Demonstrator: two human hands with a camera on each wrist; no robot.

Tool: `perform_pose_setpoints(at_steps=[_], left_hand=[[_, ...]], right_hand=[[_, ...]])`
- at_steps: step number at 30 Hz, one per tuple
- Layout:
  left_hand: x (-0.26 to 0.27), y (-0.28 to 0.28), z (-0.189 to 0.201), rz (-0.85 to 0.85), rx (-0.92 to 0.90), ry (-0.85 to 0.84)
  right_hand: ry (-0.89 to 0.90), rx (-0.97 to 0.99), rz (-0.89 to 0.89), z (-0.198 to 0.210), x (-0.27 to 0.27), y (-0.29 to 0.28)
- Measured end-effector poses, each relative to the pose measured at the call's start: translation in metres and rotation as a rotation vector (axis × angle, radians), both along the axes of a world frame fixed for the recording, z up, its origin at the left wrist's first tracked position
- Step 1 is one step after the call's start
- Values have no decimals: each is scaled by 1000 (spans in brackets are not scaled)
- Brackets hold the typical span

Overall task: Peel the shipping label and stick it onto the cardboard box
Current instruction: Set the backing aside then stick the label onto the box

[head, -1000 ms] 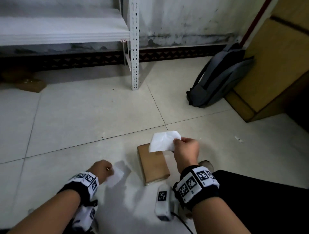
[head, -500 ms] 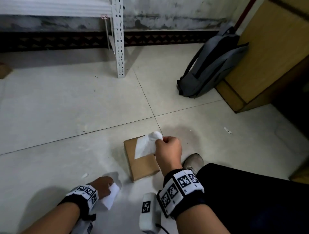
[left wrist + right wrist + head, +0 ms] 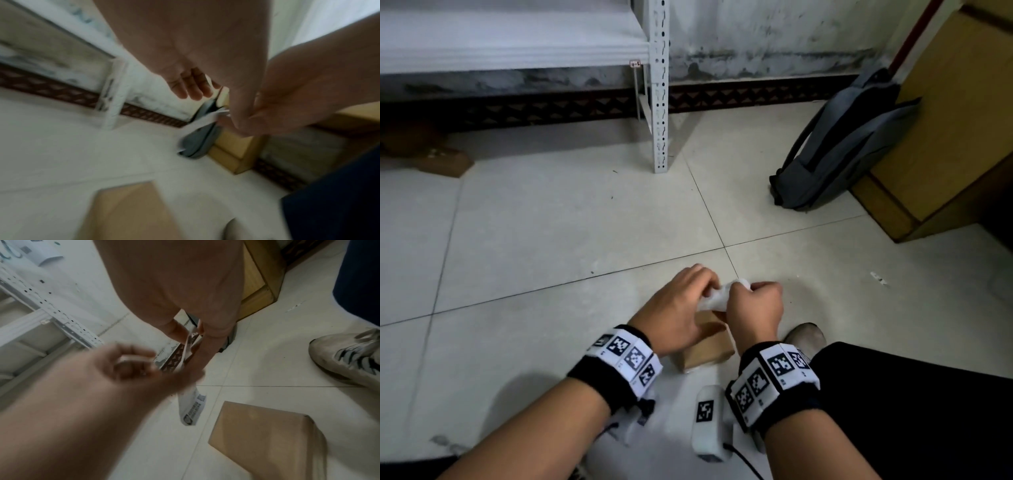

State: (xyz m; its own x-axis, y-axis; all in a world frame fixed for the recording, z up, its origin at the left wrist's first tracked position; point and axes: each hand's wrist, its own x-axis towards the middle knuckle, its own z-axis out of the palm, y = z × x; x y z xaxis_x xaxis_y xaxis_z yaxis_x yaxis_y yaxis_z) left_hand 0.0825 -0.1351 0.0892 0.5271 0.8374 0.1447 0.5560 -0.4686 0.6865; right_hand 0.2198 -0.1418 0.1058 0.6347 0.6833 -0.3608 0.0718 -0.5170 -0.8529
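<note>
The white shipping label [image 3: 717, 297] hangs crumpled between both hands, just above the brown cardboard box [image 3: 707, 353] on the floor. My right hand [image 3: 741, 291] pinches the label's top edge. My left hand [image 3: 707, 286] has its fingers curled onto the label's left side. In the right wrist view the label [image 3: 193, 407] hangs down with its printed side showing, beside the box [image 3: 267, 436]; my left hand [image 3: 133, 360] is blurred there. The left wrist view shows the box [image 3: 127, 211] below the left hand's fingers [image 3: 190, 88].
A grey backpack [image 3: 846, 144] leans on a wooden cabinet [image 3: 941, 130] at the far right. A white metal shelf post [image 3: 660, 102] stands ahead. A white device [image 3: 709, 421] lies on the floor by my right wrist. My shoe [image 3: 806, 337] is right of the box.
My left hand has left the floor at the lower left and come up to the label. My right hand has kept hold of the label, which is now bunched between both hands.
</note>
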Motion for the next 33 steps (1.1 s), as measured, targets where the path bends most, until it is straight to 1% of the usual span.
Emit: perform_pose_setpoints(at_steps=[1, 2, 4, 5, 7, 11, 12, 13, 14, 15, 16, 17, 19, 20, 21, 22, 23, 25, 27, 28, 31, 33], left_hand=[[10, -3, 9, -7, 90, 5], [17, -7, 15, 9, 134, 2], [25, -12, 19, 68, 150, -35], [25, -13, 19, 93, 143, -46], [23, -12, 17, 109, 151, -15], [22, -9, 14, 88, 242, 43], [21, -9, 12, 77, 244, 43], [20, -8, 9, 66, 226, 37], [18, -8, 6, 63, 177, 22], [16, -7, 2, 76, 99, -2], [14, -5, -2, 106, -9, -41], [11, -3, -5, 148, -138, -105], [7, 3, -11, 236, -392, -321], [6, 6, -14, 279, -492, -440], [5, 8, -17, 317, -569, -535], [4, 10, -19, 347, -631, -606], [3, 12, -23, 370, -684, -660], [1, 16, -35, 405, -768, -748], [0, 21, -51, 432, -819, -803], [-1, 22, -59, 446, -827, -800], [-5, 22, -79, 489, -797, -704], [-9, 22, -87, 518, -800, -655]], right_hand=[[10, 3, -11, 5, -2, 0], [27, 5, -28, 9, -3, -1], [105, 5, -59, 13, -5, 0], [168, 0, -79, 14, -5, 0], [325, -9, -132, 15, 0, 1], [599, -12, -144, 20, 12, 7], [656, -9, -169, 19, 18, 9], [752, 4, -211, 18, 24, 10], [863, 33, -279, 18, 33, 13], [924, 51, -332, 20, 38, 15], [904, 53, -330, 22, 42, 17], [803, 42, -287, 21, 45, 17], [520, 3, -88, 12, 47, 14], [435, -10, 32, 6, 43, 11], [411, -22, 144, 1, 40, 9], [415, -45, 216, -7, 37, 6], [408, -64, 267, -13, 36, 4], [307, -75, 296, -31, 36, 2], [165, -32, 309, -46, 38, 4], [132, -8, 336, -52, 39, 5], [108, -4, 514, -70, 43, 8], [150, -33, 599, -81, 46, 10]])
